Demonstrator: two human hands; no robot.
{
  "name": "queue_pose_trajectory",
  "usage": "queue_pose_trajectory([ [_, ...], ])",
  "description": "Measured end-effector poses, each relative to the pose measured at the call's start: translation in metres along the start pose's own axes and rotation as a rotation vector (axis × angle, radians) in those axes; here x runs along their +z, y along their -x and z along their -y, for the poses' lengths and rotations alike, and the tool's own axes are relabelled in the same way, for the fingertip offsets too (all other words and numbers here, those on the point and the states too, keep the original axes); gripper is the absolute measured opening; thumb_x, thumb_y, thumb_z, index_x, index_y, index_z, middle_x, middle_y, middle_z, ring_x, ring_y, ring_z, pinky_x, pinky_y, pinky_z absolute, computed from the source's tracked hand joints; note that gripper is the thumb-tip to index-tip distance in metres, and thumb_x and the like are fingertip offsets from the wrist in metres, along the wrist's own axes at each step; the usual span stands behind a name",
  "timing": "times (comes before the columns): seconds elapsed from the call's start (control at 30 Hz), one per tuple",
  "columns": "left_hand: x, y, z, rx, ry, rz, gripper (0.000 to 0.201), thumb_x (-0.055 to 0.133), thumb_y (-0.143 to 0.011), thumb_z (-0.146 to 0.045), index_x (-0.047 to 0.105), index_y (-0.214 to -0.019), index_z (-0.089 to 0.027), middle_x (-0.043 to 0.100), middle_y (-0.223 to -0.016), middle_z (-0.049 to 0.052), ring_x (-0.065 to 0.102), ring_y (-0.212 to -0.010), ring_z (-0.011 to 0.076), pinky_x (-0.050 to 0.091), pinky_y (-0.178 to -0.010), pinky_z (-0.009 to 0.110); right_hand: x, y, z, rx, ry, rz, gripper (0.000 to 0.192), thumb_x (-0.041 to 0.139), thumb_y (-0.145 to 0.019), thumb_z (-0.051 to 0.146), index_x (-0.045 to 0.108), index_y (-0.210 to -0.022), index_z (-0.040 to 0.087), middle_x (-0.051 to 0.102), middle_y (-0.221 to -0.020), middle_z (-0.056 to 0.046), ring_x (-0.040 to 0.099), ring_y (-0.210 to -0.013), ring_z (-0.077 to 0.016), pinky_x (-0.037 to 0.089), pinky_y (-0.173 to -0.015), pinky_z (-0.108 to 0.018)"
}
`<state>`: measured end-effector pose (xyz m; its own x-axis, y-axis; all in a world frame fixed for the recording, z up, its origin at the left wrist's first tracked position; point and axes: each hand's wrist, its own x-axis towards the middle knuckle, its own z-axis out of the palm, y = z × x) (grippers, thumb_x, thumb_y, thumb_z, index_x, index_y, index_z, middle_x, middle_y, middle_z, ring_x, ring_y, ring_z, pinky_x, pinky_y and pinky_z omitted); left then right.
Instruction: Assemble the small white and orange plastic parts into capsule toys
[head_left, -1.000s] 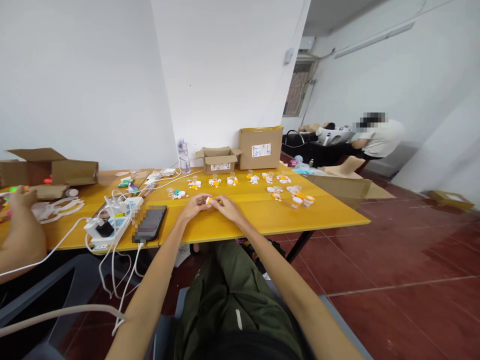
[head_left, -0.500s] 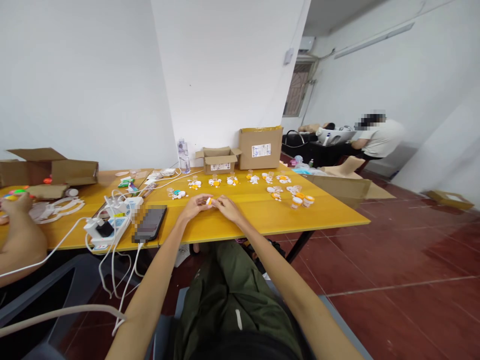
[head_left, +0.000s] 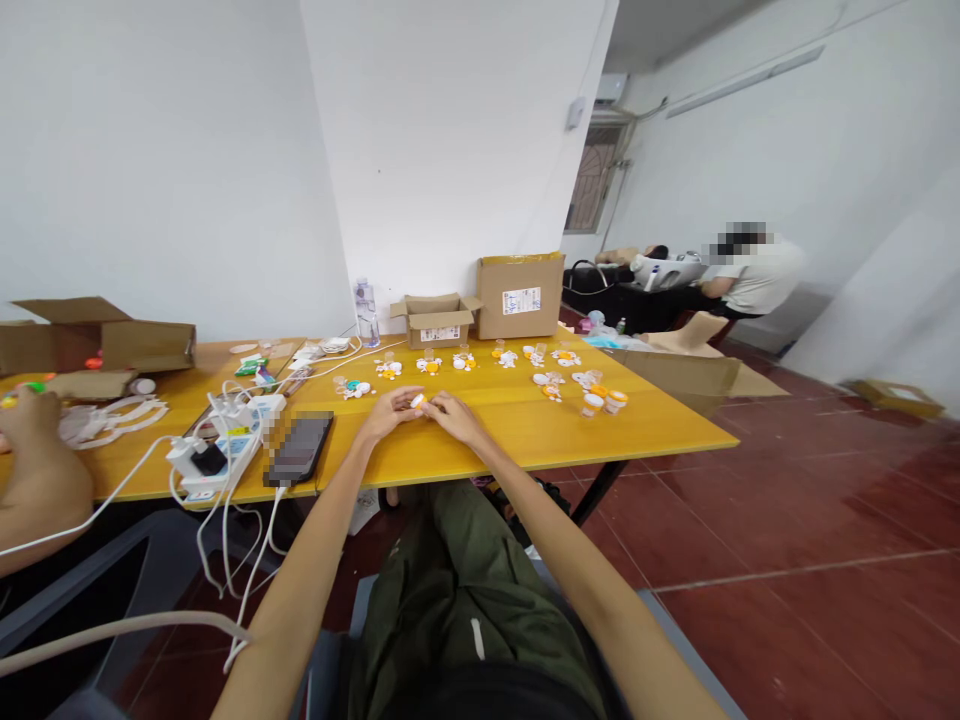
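Where fingers meet, small orange piece [head_left: 418, 401], mostly hidden, indistinct

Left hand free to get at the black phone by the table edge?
Probably not as is: the left hand pinches a small orange-and-white piece together with the right hand. Path to the phone looks unobstructed.

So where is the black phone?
In the head view, the phone lies flat near the front edge of the yellow table, just left of the person's left hand and right of the white chargers.
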<state>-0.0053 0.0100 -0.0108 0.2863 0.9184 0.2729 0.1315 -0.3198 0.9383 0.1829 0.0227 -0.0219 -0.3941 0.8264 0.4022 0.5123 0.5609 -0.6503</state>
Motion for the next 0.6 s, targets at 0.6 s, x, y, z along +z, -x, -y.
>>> queue_pose_trajectory([
  [0.6,0.003,0.0,0.003,-0.011,-0.045,0.014,0.073,0.086,-0.061,-0.027,0.061,-0.129,-0.02,0.076,-0.094,0.005,0.069,-0.082,0.0182,0.056,-0.084,0.035,-0.007,0.022,0.014,-0.251,0.224,-0.009,0.023,0.056,-0.098,0.029,0.062,-0.119,0.025,0.065,-0.114,-0.008,0.064,-0.102,-0.0217,0.051,-0.088,-0.034],
])
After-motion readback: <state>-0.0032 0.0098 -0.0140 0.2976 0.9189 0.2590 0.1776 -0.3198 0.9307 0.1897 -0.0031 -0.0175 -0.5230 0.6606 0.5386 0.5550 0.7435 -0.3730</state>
